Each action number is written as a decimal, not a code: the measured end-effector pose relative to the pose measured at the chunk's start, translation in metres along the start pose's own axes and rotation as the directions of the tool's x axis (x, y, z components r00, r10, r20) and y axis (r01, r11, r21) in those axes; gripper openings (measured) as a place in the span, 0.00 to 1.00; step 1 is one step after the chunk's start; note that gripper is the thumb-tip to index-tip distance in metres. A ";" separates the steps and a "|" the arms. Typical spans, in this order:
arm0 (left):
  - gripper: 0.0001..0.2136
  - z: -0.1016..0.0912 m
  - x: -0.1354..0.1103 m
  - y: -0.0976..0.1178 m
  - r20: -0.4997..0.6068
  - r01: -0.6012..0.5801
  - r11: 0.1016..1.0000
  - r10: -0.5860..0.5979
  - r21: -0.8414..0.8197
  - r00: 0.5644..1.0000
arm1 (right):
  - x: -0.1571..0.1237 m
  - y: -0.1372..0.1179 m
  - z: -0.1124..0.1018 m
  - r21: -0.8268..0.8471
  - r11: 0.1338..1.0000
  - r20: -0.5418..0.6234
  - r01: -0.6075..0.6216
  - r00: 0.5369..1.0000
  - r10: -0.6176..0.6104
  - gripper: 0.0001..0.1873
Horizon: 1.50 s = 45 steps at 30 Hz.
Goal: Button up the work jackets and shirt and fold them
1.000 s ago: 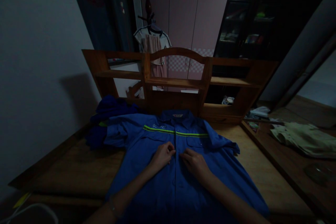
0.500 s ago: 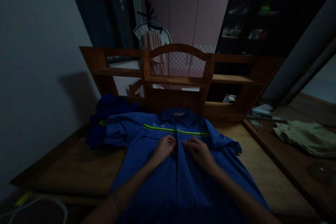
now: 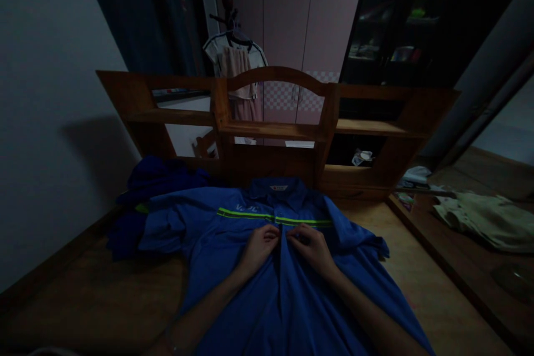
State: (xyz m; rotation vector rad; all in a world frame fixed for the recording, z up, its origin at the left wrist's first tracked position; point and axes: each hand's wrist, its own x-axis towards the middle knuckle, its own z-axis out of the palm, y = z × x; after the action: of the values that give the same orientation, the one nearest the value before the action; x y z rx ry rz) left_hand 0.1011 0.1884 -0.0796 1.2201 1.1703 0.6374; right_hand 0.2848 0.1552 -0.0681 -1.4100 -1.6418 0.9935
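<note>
A blue short-sleeved shirt (image 3: 233, 245) lies front up on the wooden surface, its collar toward the headboard-like shelf. Yellow-green and dark stripes cross its chest, and pale lettering sits above them on the left. Just below the stripes, my left hand (image 3: 261, 243) pinches the front edge of the shirt with curled fingers. My right hand (image 3: 309, 245) grips the cloth on the other side of the front opening, thumb and forefinger together. Between the hands the placket stands up in a small fold. Any button there is hidden by my fingers and the dim light.
Darker blue clothing (image 3: 154, 178) is heaped at the left by the wall. A wooden shelf unit (image 3: 271, 130) rises behind the shirt. Pale folded clothing (image 3: 484, 217) lies on a brown surface at the right, near a clear rounded object (image 3: 515, 281).
My hands have come closer together at the front opening, and the cloth between them is now drawn up into folds. The camera view has shifted slightly.
</note>
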 end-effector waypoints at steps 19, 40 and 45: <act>0.16 0.002 -0.008 0.019 0.051 0.235 0.954 -0.229 -0.189 0.972 | -0.002 0.008 0.012 0.070 0.990 0.110 -0.119 0.988 0.111 0.07; 0.15 0.004 -0.007 0.001 -0.043 0.206 0.935 -0.228 -0.290 0.973 | 0.000 0.012 0.003 0.114 0.986 0.165 -0.119 0.981 0.099 0.09; 0.15 0.003 -0.009 0.004 -0.034 0.208 0.933 -0.227 -0.295 0.973 | 0.000 0.012 0.001 0.123 0.988 0.166 -0.096 0.983 0.075 0.09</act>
State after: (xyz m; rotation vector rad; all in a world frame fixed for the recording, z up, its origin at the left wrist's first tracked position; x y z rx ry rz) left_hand 0.1020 0.1801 -0.0735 0.8126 1.2004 0.6597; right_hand 0.2884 0.1564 -0.0792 -1.3518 -1.6088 1.2703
